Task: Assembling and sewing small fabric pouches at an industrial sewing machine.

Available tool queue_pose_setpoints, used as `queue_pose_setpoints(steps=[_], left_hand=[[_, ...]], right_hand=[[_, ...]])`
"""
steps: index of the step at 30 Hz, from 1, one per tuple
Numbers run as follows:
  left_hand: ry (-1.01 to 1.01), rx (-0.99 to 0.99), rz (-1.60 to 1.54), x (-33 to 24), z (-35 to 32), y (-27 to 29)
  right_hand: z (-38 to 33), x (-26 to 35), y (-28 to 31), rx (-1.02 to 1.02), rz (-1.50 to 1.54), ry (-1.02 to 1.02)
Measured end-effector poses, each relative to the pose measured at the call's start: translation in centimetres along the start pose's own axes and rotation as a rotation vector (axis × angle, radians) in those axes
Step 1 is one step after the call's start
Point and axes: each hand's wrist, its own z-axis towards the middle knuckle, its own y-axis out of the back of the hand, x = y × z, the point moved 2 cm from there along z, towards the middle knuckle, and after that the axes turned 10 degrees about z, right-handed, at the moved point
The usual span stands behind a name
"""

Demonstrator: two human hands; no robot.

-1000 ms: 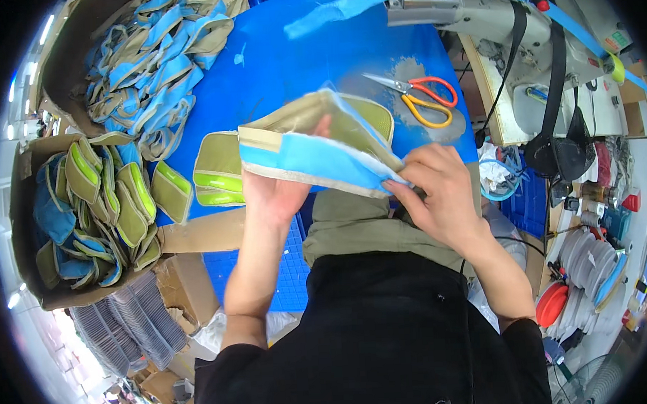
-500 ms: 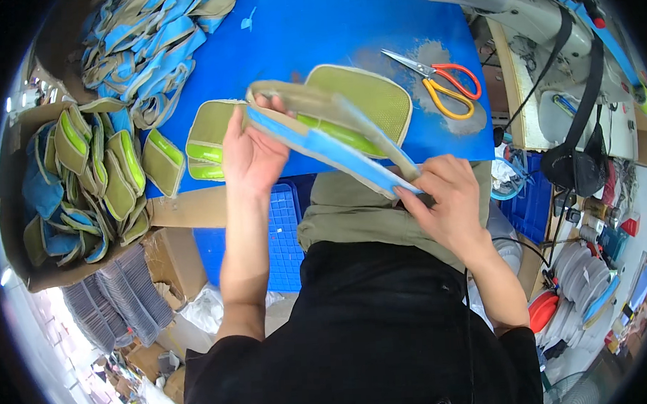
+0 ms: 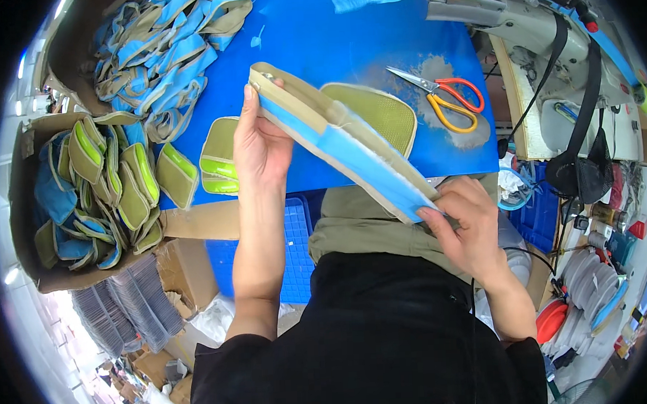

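Between my hands a looped fabric strip (image 3: 350, 154), blue and olive with pale edges, is stretched at a slant above the table's front edge. My left hand (image 3: 263, 143) grips its upper, olive end, thumb up against the outside and fingers inside the loop. At the lower right end, my right hand (image 3: 465, 221) pinches the strip between thumb and fingers. Behind the strip lies an olive mesh fabric panel (image 3: 377, 113), partly covered. Another olive panel (image 3: 220, 138) with bright green parts lies left of my left hand, which hides some of it.
Scissors (image 3: 445, 99) with red and orange handles lie right on the blue table (image 3: 294, 30). A sewing machine (image 3: 518, 20) stands far right. At left are a carton (image 3: 74, 274) of olive-green pieces and a heap of blue-olive strips (image 3: 158, 57). One olive piece (image 3: 176, 176) lies beside the carton.
The strip, blurred before, is now steadier and turned so its blue side shows wider. My right hand has moved slightly right and down. The whole view has shifted a little.
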Motion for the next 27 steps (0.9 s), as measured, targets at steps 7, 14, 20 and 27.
queue_pose_setpoints(steps=[7,14,20,27], left_hand=[[-0.073,-0.167,0.108,-0.3,1.1,-0.9],[-0.061,0.038,0.057,0.8,-0.8,-2.8],[-0.158,-0.141,0.054,-0.6,0.5,-1.8],[-0.188,-0.182,0.118,-1.0,0.9,-1.8]], right_hand=[[0.3,0.2,-0.4,-0.058,0.014,0.015],[1.7,-0.1,-0.9,-0.093,-0.001,0.037],[1.8,0.1,-1.3,-0.086,0.047,0.019],[2.2,-0.1,-1.7,-0.077,0.188,-0.043]])
